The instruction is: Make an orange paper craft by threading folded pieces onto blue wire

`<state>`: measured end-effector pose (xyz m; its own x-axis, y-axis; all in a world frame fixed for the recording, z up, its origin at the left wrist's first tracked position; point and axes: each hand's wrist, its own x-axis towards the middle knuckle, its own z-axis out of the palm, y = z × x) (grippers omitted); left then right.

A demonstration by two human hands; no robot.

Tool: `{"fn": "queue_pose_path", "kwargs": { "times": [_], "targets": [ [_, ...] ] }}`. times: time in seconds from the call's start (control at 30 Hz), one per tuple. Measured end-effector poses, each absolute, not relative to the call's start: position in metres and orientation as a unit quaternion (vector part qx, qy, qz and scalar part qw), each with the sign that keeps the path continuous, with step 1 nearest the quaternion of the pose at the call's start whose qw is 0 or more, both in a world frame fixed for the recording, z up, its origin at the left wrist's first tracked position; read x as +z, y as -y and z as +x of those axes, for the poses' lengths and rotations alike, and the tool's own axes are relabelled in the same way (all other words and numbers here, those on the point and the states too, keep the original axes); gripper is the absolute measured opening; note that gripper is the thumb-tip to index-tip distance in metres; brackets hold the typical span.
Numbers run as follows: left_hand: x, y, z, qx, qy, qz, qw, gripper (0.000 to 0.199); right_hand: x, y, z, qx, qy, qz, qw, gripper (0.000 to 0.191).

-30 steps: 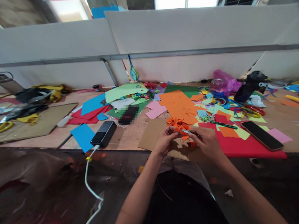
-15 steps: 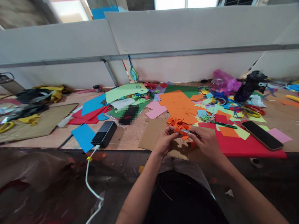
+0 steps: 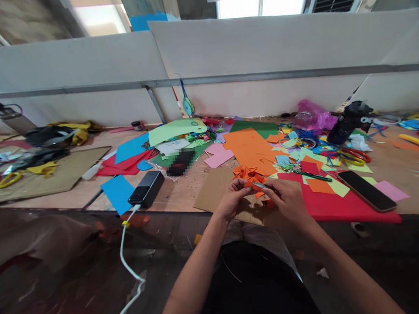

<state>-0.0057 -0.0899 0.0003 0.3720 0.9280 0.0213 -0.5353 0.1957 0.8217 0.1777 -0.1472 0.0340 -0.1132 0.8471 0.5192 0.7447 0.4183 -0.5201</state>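
My left hand (image 3: 236,197) is closed, pinching a small piece of orange paper (image 3: 251,184) between thumb and fingers. My right hand (image 3: 285,197) is closed round a slim craft knife (image 3: 260,185) with a pointed silver blade. The blade points left and meets the orange paper near my left fingertips; exactly how it touches, I cannot tell. Just behind my hands lies a heap of folded orange paper pieces (image 3: 245,171). A large orange sheet (image 3: 250,144) is spread beyond them. Brown cardboard (image 3: 212,190) lies under and beside my left hand.
Right of my hands lie red paper (image 3: 329,203), a phone (image 3: 368,190), a green pen (image 3: 312,175) and scissors (image 3: 354,156) among paper scraps. Left are a black power bank (image 3: 146,188) with a white cable (image 3: 121,251) hanging over the table edge, and blue paper (image 3: 118,192).
The view has shifted very slightly. Both hands stay in nearly the same place, with the blade still at the orange paper.
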Motion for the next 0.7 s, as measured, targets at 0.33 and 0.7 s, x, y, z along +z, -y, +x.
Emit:
{"fn": "queue_pose_path", "kwargs": {
  "times": [0.33, 0.7],
  "targets": [
    [0.0020, 0.0902, -0.0053, 0.495, -0.252, 0.388, 0.735, 0.040, 0.0295, 0.1452, 0.1776, 0.074, 0.738, -0.530, 0.411, 0.031],
    [0.0019, 0.0904, -0.0047, 0.494, -0.253, 0.390, 0.735, 0.039, 0.0289, 0.1454, 0.1771, 0.127, 0.729, -0.524, 0.422, 0.028]
  ]
}}
